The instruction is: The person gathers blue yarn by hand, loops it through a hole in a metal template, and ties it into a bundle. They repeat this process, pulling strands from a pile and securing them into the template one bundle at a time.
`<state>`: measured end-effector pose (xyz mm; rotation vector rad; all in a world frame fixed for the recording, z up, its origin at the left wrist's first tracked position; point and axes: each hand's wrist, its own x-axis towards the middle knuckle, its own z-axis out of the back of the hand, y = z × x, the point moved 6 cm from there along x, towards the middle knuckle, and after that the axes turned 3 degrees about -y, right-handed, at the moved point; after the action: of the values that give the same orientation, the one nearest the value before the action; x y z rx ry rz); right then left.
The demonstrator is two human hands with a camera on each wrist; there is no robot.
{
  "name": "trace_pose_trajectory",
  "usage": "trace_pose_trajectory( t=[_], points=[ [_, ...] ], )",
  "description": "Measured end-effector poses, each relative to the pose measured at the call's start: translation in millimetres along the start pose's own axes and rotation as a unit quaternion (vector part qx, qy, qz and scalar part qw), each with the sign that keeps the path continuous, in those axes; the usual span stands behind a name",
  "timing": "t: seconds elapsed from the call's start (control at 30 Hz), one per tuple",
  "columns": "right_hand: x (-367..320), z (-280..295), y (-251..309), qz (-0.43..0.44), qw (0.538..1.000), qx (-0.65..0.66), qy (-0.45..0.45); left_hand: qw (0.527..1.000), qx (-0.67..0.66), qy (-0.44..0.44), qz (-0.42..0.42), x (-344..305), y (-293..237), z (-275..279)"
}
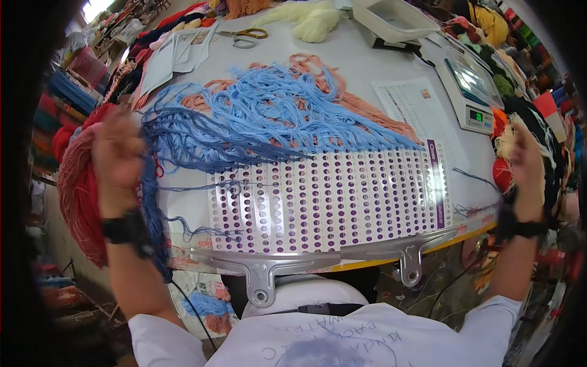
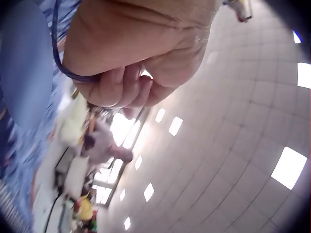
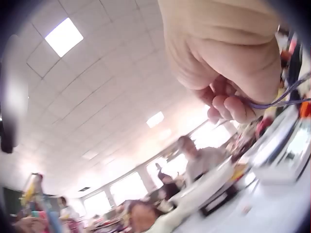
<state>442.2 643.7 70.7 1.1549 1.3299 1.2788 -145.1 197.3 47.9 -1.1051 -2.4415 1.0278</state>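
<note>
My left hand (image 1: 119,156) is raised at the table's left side, beside a hanging red and pink yarn bundle (image 1: 85,177). In the left wrist view its curled fingers (image 2: 112,90) grip a dark blue thread (image 2: 68,74). Far to the right, my right hand (image 1: 529,168) is up near the scale, its fingers (image 3: 233,107) pinching dark blue-purple thread (image 3: 279,104). Between the hands lies a white perforated card (image 1: 318,202) with rows of holes. Light blue threads (image 1: 263,101) and dark blue threads (image 1: 202,144) hang from its top rows, over salmon threads (image 1: 361,110).
A metal clamp (image 1: 263,266) stands at the front edge. Scissors (image 1: 247,33), pale yellow yarn (image 1: 315,21) and a white tray (image 1: 397,21) lie at the back. A digital scale (image 1: 471,92) and printed sheet (image 1: 409,101) sit right. Other people appear in the wrist views.
</note>
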Motion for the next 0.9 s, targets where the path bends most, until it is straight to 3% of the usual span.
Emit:
trace_pose_trajectory(
  t=[0.03, 0.07, 0.13, 0.17, 0.23, 0.3, 0.37, 0.43, 0.5, 0.6, 0.73, 0.8, 0.83, 0.9],
  points=[
    [-31.5, -61.3, -15.5, 0.033, 0.992, -0.085, 0.083, 0.997, 0.06, -0.003, 0.047, 1.9, 49.4, -4.0],
    [-64.8, -122.1, -31.1, 0.079, 0.971, -0.162, 0.16, 0.984, 0.088, 0.031, 0.149, -11.0, 102.0, -32.8],
    [-103.0, -197.7, -84.4, -0.011, 0.96, -0.152, 0.236, 0.928, 0.147, 0.1, 0.327, -28.5, 186.1, -66.3],
    [-120.8, -229.0, -101.3, -0.032, 0.947, -0.146, 0.285, 0.915, 0.165, 0.092, 0.358, -34.1, 215.0, -70.8],
    [-141.1, -269.1, -133.6, -0.04, 0.93, -0.201, 0.305, 0.882, 0.291, 0.07, 0.364, -38.2, 250.3, -75.1],
    [-147.9, -285.7, -154.1, -0.046, 0.925, -0.223, 0.304, 0.878, 0.331, 0.046, 0.343, -39.4, 258.7, -80.4],
    [-152.6, -293.1, -161.3, 0.032, 0.912, -0.258, 0.318, 0.874, 0.339, 0.046, 0.344, -38.0, 265.3, -82.5],
    [-152.4, -293.6, -166.4, 0.022, 0.92, -0.237, 0.312, 0.875, 0.344, 0.043, 0.34, -33.5, 270.9, -85.2],
    [-151.2, -291.5, -170.2, -0.055, 0.94, -0.182, 0.284, 0.853, 0.439, 0.054, 0.276, -22.1, 270.6, -89.5],
    [-151.5, -291.1, -168.1, -0.029, 0.946, -0.186, 0.264, 0.817, 0.531, 0.086, 0.208, -4.9, 277.7, -90.0],
    [-154.6, -289.0, -169.2, -0.011, 0.943, -0.201, 0.263, 0.825, 0.492, 0.064, 0.269, -6.2, 276.6, -89.9],
    [-162.3, -289.7, -155.3, 0.174, 0.917, -0.252, 0.254, 0.828, 0.481, 0.055, 0.282, -7.2, 276.4, -90.8],
    [-165.2, -287.7, -156.7, 0.171, 0.917, -0.251, 0.257, 0.833, 0.468, 0.047, 0.291, -7.5, 277.0, -90.3],
    [-175.7, -285.4, -148.3, 0.248, 0.893, -0.253, 0.276, 0.834, 0.461, 0.043, 0.3, -6.7, 277.5, -89.0]
  ],
)
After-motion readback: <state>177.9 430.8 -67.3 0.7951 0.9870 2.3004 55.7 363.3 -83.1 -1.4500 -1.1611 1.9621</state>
